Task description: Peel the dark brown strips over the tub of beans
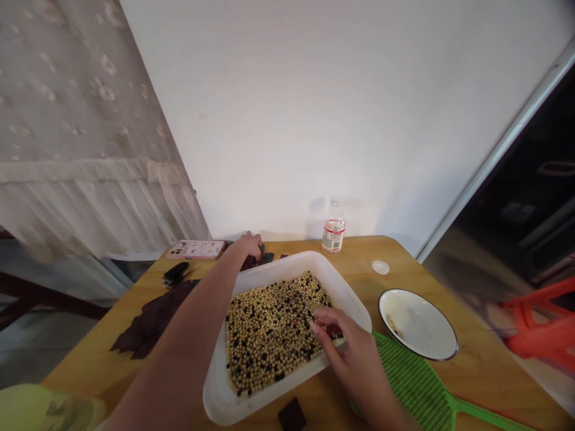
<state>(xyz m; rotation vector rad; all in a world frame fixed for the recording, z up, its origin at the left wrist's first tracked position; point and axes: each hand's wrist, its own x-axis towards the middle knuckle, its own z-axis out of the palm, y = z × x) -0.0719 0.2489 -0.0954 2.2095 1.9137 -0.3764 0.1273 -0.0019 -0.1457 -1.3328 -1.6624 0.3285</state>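
Observation:
A white tray (215, 383) on the wooden table holds many pale and black beads (274, 329), with a few coloured ones among them. My right hand (345, 341) is over the tray's right side, thumb and fingers curled toward each other; whatever lies between them is hard to make out. My left hand (251, 246) reaches past the tray's far left corner to dark pieces by the wall, its fingers bent down and partly hidden. Under my left forearm lies a pile of dark brown pieces (150, 320). One dark square (291, 414) sits in front of the tray.
A phone (196, 249) and a black object (175, 273) lie at the left. Beyond the tray stands a clear bottle (333, 230). To the right are a white lid (380, 267), a dark-rimmed white plate (426, 326) and a green fly swatter (415, 386). A red stool (543, 326) stands beyond.

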